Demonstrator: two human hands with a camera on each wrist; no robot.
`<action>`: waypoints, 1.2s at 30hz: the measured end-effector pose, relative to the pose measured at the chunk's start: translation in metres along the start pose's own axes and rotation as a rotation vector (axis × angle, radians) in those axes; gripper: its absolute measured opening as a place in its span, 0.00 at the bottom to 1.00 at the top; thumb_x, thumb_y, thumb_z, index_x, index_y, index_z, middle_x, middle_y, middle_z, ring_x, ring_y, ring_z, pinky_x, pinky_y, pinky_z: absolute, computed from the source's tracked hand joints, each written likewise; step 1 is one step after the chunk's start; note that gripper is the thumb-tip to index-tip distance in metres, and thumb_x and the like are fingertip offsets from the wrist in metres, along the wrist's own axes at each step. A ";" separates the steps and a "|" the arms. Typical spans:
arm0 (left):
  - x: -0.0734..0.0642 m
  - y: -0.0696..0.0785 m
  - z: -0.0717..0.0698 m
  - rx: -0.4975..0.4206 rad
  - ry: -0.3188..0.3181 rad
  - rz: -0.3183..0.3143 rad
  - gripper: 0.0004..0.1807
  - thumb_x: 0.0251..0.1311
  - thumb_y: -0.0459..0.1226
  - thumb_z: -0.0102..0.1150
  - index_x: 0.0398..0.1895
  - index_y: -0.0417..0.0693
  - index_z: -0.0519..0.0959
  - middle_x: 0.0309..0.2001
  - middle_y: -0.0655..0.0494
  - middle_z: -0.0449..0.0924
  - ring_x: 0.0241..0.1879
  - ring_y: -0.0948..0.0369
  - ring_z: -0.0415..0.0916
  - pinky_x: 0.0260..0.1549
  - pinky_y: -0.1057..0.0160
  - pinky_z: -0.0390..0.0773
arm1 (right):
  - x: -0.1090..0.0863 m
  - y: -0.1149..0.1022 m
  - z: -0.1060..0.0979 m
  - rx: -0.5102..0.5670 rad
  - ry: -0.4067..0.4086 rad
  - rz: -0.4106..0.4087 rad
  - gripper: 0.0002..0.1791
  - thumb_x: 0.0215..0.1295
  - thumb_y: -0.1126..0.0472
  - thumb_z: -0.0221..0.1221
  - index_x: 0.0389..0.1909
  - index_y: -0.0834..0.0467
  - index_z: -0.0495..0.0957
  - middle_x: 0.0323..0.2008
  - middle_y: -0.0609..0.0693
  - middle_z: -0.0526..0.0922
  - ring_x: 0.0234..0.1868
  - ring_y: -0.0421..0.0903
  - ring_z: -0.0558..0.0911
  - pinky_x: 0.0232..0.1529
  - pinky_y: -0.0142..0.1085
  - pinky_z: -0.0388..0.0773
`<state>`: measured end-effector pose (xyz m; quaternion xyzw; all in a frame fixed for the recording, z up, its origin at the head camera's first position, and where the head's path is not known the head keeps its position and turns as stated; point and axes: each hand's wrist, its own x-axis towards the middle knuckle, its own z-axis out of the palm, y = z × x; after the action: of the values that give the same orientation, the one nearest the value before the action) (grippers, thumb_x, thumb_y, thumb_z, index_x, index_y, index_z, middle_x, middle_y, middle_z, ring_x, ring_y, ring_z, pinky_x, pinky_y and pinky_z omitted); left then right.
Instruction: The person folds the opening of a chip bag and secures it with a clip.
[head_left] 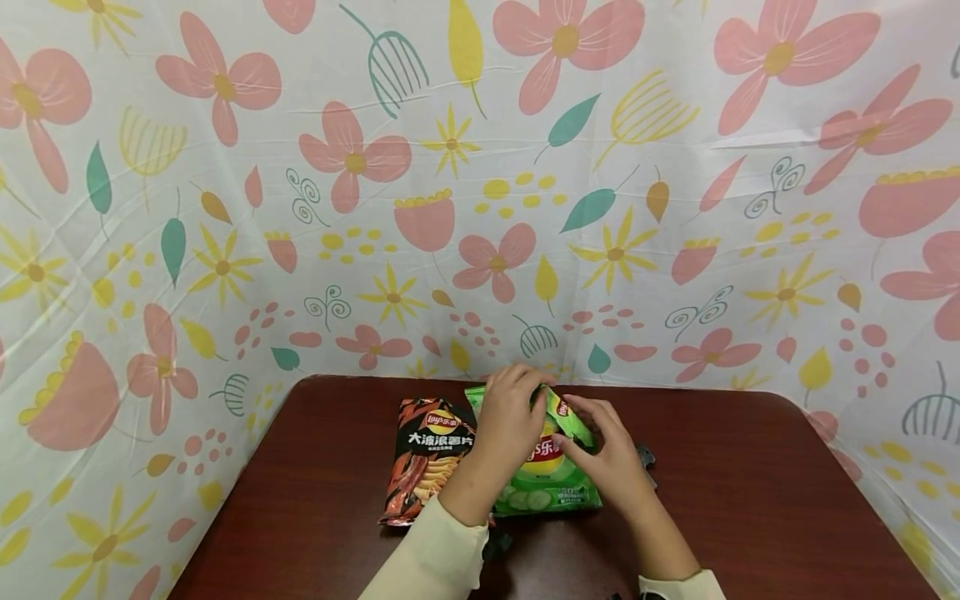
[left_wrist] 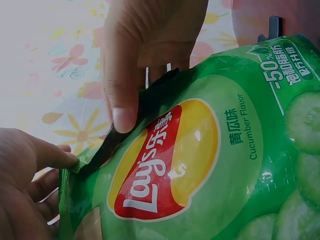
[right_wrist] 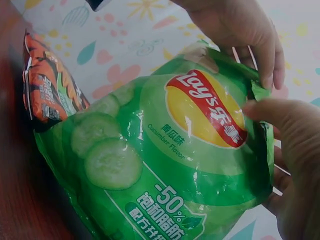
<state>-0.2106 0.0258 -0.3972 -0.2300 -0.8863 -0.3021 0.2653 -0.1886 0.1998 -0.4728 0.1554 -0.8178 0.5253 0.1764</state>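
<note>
A green bag of cucumber-flavor Lay's potato chips [head_left: 551, 493] is between both hands, its top part bent over in the head view. My left hand [head_left: 513, 417] pinches the bag's upper left corner, seen closest in the left wrist view. My right hand [head_left: 609, 457] grips the top edge farther right, with the thumb on the printed front and the other fingers behind. A dark strip [left_wrist: 107, 149] runs along the top edge under the right thumb; I cannot tell what it is. A black and orange chip bag [head_left: 427, 442] lies just left of the green one.
Both bags are on a dark red-brown table [head_left: 315, 500]. Small dark objects lie right of the green bag [head_left: 645, 460] and near the left sleeve [head_left: 497, 547]; their kind is unclear. A white flower-printed cloth [head_left: 480, 192] hangs behind and beside the table.
</note>
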 end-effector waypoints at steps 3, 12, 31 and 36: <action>0.000 0.000 0.000 -0.006 0.008 0.002 0.06 0.67 0.36 0.64 0.43 0.56 0.86 0.44 0.61 0.84 0.48 0.61 0.81 0.58 0.55 0.76 | 0.000 0.000 -0.002 0.005 -0.035 0.027 0.31 0.68 0.59 0.65 0.71 0.47 0.70 0.60 0.48 0.72 0.60 0.33 0.73 0.58 0.19 0.69; -0.001 -0.001 -0.001 -0.056 0.027 -0.005 0.07 0.67 0.35 0.63 0.42 0.57 0.86 0.43 0.62 0.84 0.47 0.61 0.81 0.56 0.57 0.77 | 0.002 -0.001 -0.009 0.069 0.033 0.066 0.11 0.75 0.60 0.57 0.53 0.54 0.81 0.51 0.48 0.80 0.47 0.35 0.79 0.45 0.27 0.79; -0.006 -0.009 -0.007 0.078 0.052 0.012 0.11 0.67 0.44 0.64 0.50 0.57 0.86 0.48 0.61 0.85 0.51 0.59 0.80 0.60 0.47 0.69 | 0.001 0.002 -0.009 0.046 0.040 0.028 0.05 0.73 0.62 0.58 0.44 0.54 0.83 0.43 0.49 0.81 0.42 0.34 0.80 0.40 0.25 0.79; -0.009 -0.012 -0.008 0.094 0.028 -0.009 0.11 0.67 0.47 0.64 0.48 0.56 0.86 0.47 0.61 0.85 0.51 0.57 0.78 0.62 0.45 0.67 | 0.001 0.003 -0.008 0.030 0.044 0.027 0.06 0.73 0.64 0.59 0.44 0.54 0.83 0.43 0.49 0.82 0.43 0.35 0.80 0.41 0.24 0.79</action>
<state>-0.2079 0.0099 -0.4019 -0.2092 -0.8968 -0.2643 0.2867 -0.1901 0.2086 -0.4719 0.1352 -0.8078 0.5431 0.1849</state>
